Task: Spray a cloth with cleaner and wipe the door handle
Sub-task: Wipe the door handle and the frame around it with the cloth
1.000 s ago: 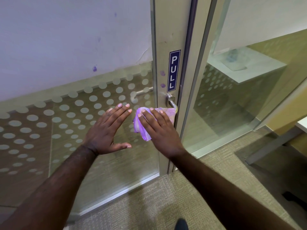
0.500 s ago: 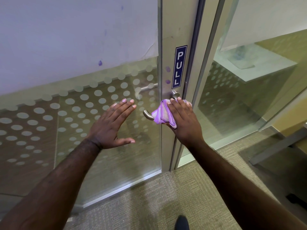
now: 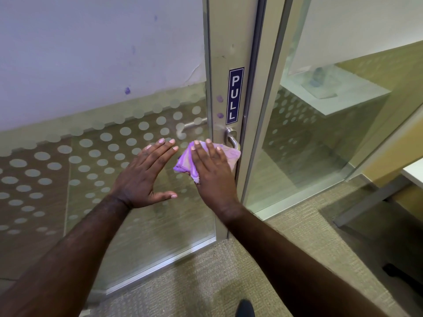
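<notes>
Against the tall glass door with its frosted dot pattern (image 3: 96, 161), the person leans in with both arms, and the placing of each hand looks purposeful. Its pale metal frame strip (image 3: 223, 53) carries a blue PULL sign (image 3: 235, 96), so a wiping push could swing the panel; the left hand (image 3: 146, 173) lies flat on the glass, fingers straight and spread, holding nothing, probably to steady the door. Just beside it, the right hand (image 3: 214, 170) presses a crumpled purple cloth (image 3: 185, 163) with extended fingers over the lever part of the curved brushed-metal door handle (image 3: 231, 138), so that the cloth, not skin, meets the metal. Only the handle's base and bend show above the cloth. No cleaner bottle is in view, so the wiping stage appears underway.
</notes>
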The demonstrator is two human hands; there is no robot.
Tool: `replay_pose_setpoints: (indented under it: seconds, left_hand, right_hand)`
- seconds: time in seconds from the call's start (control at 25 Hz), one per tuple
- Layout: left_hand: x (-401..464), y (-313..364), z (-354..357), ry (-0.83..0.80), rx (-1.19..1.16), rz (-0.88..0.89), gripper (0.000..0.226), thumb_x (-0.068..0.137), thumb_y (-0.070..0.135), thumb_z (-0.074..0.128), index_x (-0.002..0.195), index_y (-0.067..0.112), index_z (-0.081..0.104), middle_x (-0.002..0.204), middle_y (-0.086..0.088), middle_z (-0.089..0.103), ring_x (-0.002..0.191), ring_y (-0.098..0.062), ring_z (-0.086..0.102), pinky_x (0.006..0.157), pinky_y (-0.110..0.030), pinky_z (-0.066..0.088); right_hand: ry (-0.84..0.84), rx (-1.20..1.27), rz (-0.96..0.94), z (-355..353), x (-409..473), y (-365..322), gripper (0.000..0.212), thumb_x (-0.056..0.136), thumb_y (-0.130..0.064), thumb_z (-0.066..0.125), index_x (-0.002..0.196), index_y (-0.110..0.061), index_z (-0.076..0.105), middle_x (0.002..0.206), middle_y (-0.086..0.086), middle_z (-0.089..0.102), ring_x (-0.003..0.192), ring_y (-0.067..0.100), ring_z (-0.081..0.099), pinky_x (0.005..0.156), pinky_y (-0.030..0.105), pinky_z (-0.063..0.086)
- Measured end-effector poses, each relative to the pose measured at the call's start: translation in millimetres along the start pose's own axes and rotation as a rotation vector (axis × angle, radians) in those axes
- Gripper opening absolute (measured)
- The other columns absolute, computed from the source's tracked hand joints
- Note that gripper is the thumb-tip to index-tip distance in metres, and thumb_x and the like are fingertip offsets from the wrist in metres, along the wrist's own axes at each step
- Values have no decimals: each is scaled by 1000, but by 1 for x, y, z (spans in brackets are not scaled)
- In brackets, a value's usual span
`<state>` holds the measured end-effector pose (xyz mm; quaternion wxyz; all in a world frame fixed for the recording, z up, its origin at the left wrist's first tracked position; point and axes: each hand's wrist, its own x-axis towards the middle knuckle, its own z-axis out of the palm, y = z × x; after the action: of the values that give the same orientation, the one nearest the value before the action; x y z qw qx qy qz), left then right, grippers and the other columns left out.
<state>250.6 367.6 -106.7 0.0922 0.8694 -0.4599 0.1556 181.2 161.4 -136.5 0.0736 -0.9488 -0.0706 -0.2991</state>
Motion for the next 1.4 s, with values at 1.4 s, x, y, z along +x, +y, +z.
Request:
replay_pose_setpoints:
  seconds: [1.4]
  left_hand:
    - [-2,-2,-3,-42,-1,10,105,82,86,31,157,15,15,164,-3,14,154,-19,5,124,-32,-2]
  right_hand:
    - [188,966,664,-20,-14,14,69,99,-7,53,153,1,11,151,1,41,136,-6,38,109,10,30]
